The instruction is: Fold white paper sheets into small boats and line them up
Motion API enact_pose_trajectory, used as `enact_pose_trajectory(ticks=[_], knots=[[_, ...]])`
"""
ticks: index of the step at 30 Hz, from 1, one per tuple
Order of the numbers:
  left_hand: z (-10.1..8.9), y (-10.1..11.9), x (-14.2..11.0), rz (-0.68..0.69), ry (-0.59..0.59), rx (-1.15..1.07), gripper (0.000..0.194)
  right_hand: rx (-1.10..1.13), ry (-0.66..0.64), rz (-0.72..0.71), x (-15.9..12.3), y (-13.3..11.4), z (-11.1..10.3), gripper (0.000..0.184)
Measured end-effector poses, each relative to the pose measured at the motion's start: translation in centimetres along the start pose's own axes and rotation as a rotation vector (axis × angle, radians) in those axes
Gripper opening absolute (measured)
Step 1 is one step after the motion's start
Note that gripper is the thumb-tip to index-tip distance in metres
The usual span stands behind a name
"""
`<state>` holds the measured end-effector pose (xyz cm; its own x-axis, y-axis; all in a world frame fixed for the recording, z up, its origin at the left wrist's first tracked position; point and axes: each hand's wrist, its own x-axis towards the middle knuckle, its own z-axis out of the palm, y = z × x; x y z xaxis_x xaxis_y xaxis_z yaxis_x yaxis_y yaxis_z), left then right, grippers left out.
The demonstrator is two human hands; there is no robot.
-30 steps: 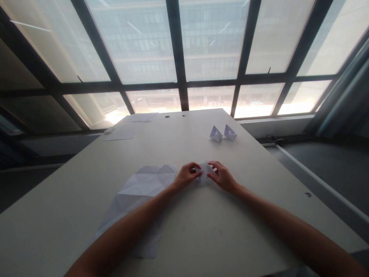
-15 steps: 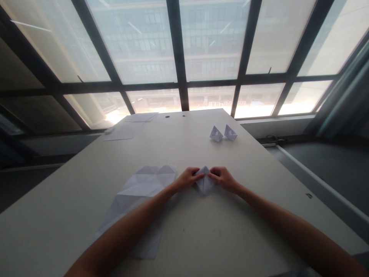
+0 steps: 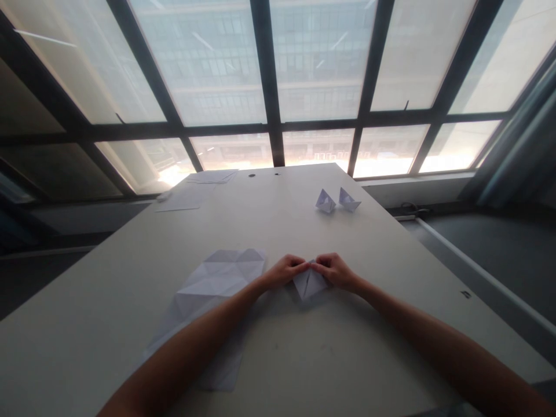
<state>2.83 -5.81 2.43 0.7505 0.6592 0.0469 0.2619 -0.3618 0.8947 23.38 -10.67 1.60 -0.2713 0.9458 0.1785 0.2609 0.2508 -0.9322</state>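
A small folded white paper piece (image 3: 308,283) lies on the pale table (image 3: 347,347) in front of me. My left hand (image 3: 284,271) pinches its upper left edge and my right hand (image 3: 335,271) pinches its upper right edge; the fingertips nearly meet above it. Its lower point shows below the fingers. A large creased white sheet (image 3: 208,301) lies flat to the left, partly under my left forearm.
Two small folded paper boats (image 3: 325,201) (image 3: 348,200) stand at the far right of the table. Flat sheets of paper (image 3: 191,194) lie at the far left corner. Big windows rise behind the table's far edge; the floor drops away on the right.
Both hands have drawn slightly toward me and closed together over the folded piece, which has flattened from a raised shape into a downward-pointing form. Elsewhere nothing moved.
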Motion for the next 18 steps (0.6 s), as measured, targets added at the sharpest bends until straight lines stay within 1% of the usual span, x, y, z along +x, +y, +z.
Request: enact_pose_trajectory(ticks=[8, 14, 16, 18], knots=[[0.11, 0.27, -0.04, -0.024, 0.049, -0.040, 0.059, 0.019, 0.027, 0.017, -0.03, 0.00, -0.13, 0.045], [0.12, 0.69, -0.32, -0.072, 0.126, -0.121, 0.058, 0.038, 0.067, 0.038, 0.00, 0.16, -0.10, 0.043], [0.14, 0.80, -0.40, -0.110, 0.170, -0.163, 0.057, 0.043, 0.104, 0.039, 0.02, 0.28, -0.13, 0.042], [0.14, 0.78, -0.39, -0.149, 0.260, -0.217, 0.055, 0.045, 0.170, 0.034, 0.10, 0.51, -0.28, 0.041]])
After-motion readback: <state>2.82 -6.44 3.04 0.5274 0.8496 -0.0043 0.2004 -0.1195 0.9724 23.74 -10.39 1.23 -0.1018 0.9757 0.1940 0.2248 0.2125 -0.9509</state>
